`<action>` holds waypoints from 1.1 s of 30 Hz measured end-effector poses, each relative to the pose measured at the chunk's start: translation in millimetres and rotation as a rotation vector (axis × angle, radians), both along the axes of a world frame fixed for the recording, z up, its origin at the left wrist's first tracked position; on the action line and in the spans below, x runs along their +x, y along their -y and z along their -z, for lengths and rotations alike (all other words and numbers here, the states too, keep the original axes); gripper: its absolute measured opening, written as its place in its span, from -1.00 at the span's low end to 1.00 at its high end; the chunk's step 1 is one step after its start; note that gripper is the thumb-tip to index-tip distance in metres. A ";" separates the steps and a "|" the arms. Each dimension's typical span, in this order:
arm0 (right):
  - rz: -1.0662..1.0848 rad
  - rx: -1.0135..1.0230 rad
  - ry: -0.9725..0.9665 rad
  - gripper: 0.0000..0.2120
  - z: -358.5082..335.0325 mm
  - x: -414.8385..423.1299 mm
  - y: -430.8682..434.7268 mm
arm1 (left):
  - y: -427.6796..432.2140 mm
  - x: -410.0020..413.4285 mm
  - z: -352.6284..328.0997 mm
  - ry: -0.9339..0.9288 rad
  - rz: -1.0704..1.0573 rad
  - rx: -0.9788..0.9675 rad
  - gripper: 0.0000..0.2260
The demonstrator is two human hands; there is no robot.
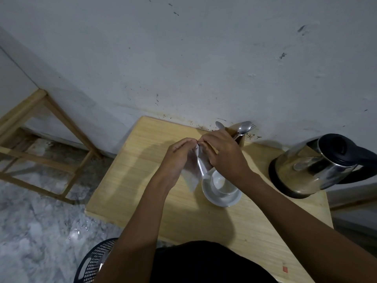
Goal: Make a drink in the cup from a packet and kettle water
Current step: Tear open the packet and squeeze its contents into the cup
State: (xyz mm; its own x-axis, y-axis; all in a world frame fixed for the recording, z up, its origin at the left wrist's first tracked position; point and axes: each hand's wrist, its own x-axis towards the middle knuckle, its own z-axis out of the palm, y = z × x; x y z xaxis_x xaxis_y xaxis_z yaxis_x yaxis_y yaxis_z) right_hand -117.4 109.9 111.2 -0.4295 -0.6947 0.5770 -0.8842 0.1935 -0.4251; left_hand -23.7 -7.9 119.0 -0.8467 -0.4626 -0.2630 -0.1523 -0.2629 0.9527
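Observation:
A silvery packet (196, 170) hangs between both hands above the table. My left hand (178, 158) and my right hand (222, 155) both pinch its top edge, fingertips close together. Just below and right of the packet stands a white cup (219, 183) on a white saucer (221, 199); the cup's inside looks pale, and my right wrist covers part of it. A steel kettle (310, 168) with a black lid and handle sits on its base at the table's right side.
The wooden table (146, 180) stands against a marked white wall. A holder with spoons (242, 128) is behind my right hand. A wooden frame (40, 139) stands on the left over a marble floor. A black plastic basket (95, 260) is at the lower left.

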 end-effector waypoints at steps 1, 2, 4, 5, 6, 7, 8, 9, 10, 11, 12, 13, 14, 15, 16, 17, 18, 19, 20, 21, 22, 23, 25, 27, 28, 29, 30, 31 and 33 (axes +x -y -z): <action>0.012 -0.027 -0.046 -0.90 1.7 2.1 1.5 | -1.4 -0.6 0.3 -0.024 -0.003 0.099 -0.77; 0.022 -0.049 -0.087 -0.89 3.3 3.1 2.9 | -2.8 -1.3 0.3 -0.049 0.008 0.176 -0.79; 0.046 -0.085 -0.148 -0.85 5.3 4.5 4.8 | -4.0 -2.5 0.8 -0.075 0.030 0.227 -0.81; 0.061 -0.098 -0.170 -0.85 6.8 5.5 4.5 | -3.8 -2.8 1.6 -0.077 0.032 0.220 -0.81; 0.073 -0.106 -0.187 -0.86 8.1 6.3 3.3 | -3.0 -2.3 2.5 -0.077 0.034 0.195 -0.81; 0.077 -0.108 -0.203 -0.88 9.6 6.1 1.4 | -2.2 -2.3 3.5 -0.073 0.042 0.157 -0.81; 0.073 -0.108 -0.222 -0.89 10.5 5.1 -1.1 | -1.7 -2.5 5.2 -0.064 0.053 0.117 -0.81; 0.065 -0.104 -0.240 -0.90 11.8 3.8 -4.0 | -1.8 -2.6 6.3 -0.056 0.064 0.082 -0.81; 0.056 -0.098 -0.256 -0.90 12.6 2.8 -6.5 | -2.8 -3.3 7.2 -0.049 0.070 0.055 -0.81; 0.048 -0.095 -0.268 -0.89 13.2 2.5 -8.6 | -4.1 -3.8 8.6 -0.039 0.067 0.040 -0.81; 0.039 -0.093 -0.277 -0.87 13.5 3.0 -10.5 | -5.1 -4.4 9.8 -0.026 0.056 0.030 -0.80; 0.027 -0.094 -0.282 -0.85 13.1 4.6 -12.3 | -4.9 -4.2 10.9 -0.012 0.039 0.016 -0.80; 0.011 -0.097 -0.282 -0.81 12.2 6.5 -14.5 | -3.0 -3.7 12.2 0.000 0.025 -0.014 -0.79; -0.006 -0.102 -0.277 -0.77 11.1 8.6 -16.9 | 0.3 -2.6 13.6 0.008 0.029 -0.056 -0.78; -0.014 -0.104 -0.268 -0.76 10.2 9.8 -19.8 | 3.5 -1.0 14.0 0.010 0.055 -0.098 -0.78; -0.012 -0.098 -0.257 -0.80 10.4 8.7 -22.6 | 6.2 -0.2 13.5 0.007 0.090 -0.131 -0.78; -0.003 -0.083 -0.238 -0.85 10.7 6.7 -25.4 | 8.5 -0.4 13.7 0.002 0.114 -0.155 -0.77; 0.006 -0.068 -0.211 -0.90 11.5 5.5 -28.1 | 10.0 -0.9 14.2 0.002 0.123 -0.176 -0.77; 0.017 -0.065 -0.180 -0.92 12.5 5.8 -30.5 | 11.1 -2.1 14.6 0.002 0.124 -0.199 -0.77; 0.034 -0.077 -0.148 -0.92 13.2 7.9 -32.7 | 11.9 -3.4 14.4 0.006 0.121 -0.220 -0.78; 0.055 -0.095 -0.116 -0.92 13.1 11.2 -35.1 | 12.6 -4.6 14.4 0.011 0.110 -0.232 -0.78; 0.078 -0.116 -0.083 -0.92 12.5 15.2 -37.8 | 14.4 -4.9 15.3 0.014 0.089 -0.238 -0.78; 0.124 -0.147 0.012 -0.88 12.7 23.5 -44.1 | 20.3 -3.7 20.1 0.012 0.041 -0.239 -0.76; 0.170 -0.158 0.125 -0.87 15.3 29.9 -51.2 | 24.4 -1.0 24.9 0.016 0.005 -0.224 -0.75; 0.191 -0.163 0.179 -0.88 16.7 33.0 -54.4 | 26.0 0.0 27.4 0.021 -0.007 -0.224 -0.75; 0.210 -0.172 0.238 -0.90 18.1 36.3 -57.2 | 26.9 0.9 28.8 0.029 -0.016 -0.232 -0.75; 0.234 -0.183 0.298 -0.91 19.2 39.6 -59.6 | 28.0 1.8 30.7 0.040 -0.027 -0.243 -0.74; 0.266 -0.200 0.361 -0.92 19.8 42.9 -62.1 | 29.5 2.8 33.2 0.056 -0.042 -0.247 -0.74; 0.347 -0.261 0.497 -0.94 19.6 47.3 -65.8 | 34.7 5.9 38.1 0.086 -0.100 -0.226 -0.73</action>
